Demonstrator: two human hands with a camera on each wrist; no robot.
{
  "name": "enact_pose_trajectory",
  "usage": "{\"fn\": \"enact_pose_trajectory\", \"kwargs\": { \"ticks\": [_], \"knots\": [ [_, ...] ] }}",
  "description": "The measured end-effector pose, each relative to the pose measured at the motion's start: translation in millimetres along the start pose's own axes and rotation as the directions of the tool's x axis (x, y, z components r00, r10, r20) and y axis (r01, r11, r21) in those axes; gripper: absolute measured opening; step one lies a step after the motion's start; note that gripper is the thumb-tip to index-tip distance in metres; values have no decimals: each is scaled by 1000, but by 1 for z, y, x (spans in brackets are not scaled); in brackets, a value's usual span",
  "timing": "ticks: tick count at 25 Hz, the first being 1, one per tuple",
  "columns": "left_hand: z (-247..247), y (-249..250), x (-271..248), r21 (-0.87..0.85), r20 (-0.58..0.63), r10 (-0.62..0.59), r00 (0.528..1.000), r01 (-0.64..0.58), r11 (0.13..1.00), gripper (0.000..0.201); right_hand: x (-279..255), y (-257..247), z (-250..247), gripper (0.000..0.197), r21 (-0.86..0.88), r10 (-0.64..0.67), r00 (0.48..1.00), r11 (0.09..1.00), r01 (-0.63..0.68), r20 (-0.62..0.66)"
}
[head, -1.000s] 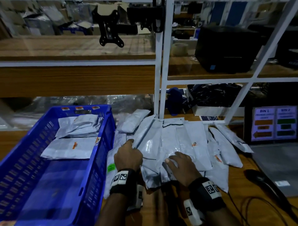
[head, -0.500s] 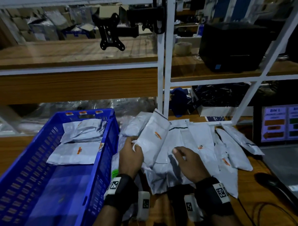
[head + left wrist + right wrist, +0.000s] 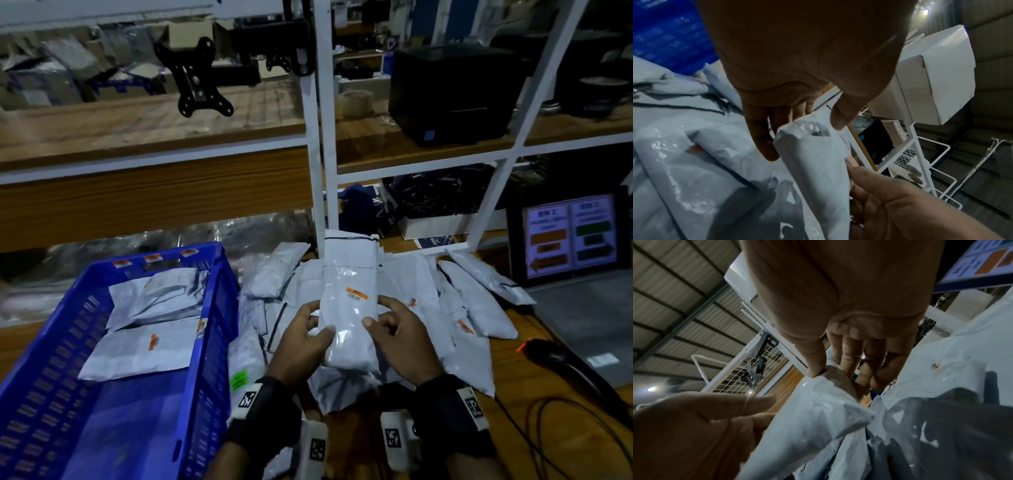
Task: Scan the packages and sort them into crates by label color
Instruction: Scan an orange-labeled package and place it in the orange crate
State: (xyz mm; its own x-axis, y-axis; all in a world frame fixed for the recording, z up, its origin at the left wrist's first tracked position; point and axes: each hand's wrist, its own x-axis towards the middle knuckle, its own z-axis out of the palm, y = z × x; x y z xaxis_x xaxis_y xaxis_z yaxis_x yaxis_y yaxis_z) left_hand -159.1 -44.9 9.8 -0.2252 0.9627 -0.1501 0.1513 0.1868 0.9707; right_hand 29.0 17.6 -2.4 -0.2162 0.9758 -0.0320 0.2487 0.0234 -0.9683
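Print on the small orange label of the held grey plastic mailer too small to read; blue plastic crate cut off at frame's left and bottom edges.

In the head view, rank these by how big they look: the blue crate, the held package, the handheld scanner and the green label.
1. Blue crate, largest by far.
2. Held package and handheld scanner: they look alike in extent, too close to rank.
3. Green label, smallest.

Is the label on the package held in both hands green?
No. In the head view, the held package shows an orange label facing up between the left hand and right hand.
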Motion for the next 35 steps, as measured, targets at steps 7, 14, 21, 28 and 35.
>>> {"fn": "enact_pose_trajectory", "kwargs": {
  "ticks": [7, 14, 21, 28, 35],
  "knots": [
    [57, -2, 16, -18, -39, 130, 991, -130, 991, 26, -20, 13, -64, 27, -45, 13, 989, 999, -20, -144],
    [143, 10, 33, 9, -97, 150, 984, -150, 989, 22, 1, 99, -210, 33, -406, 180, 860, 823, -398, -477],
    [257, 17, 38, -51, -155, 74, 985, -83, 995, 41, 15, 157, -308, 26, -724, 294, 902, 540, -429, -316],
    [306, 20, 28, -11, -230, 103, 968, -109, 994, 20, 29, 178, -343, 19, -622, 392, 918, 703, -345, -66],
    [316, 19, 33, 5, -316, 91, 944, -94, 996, 18, 39, 143, -356, 25, -331, 281, 960, 906, -264, 4]
  ]
}}
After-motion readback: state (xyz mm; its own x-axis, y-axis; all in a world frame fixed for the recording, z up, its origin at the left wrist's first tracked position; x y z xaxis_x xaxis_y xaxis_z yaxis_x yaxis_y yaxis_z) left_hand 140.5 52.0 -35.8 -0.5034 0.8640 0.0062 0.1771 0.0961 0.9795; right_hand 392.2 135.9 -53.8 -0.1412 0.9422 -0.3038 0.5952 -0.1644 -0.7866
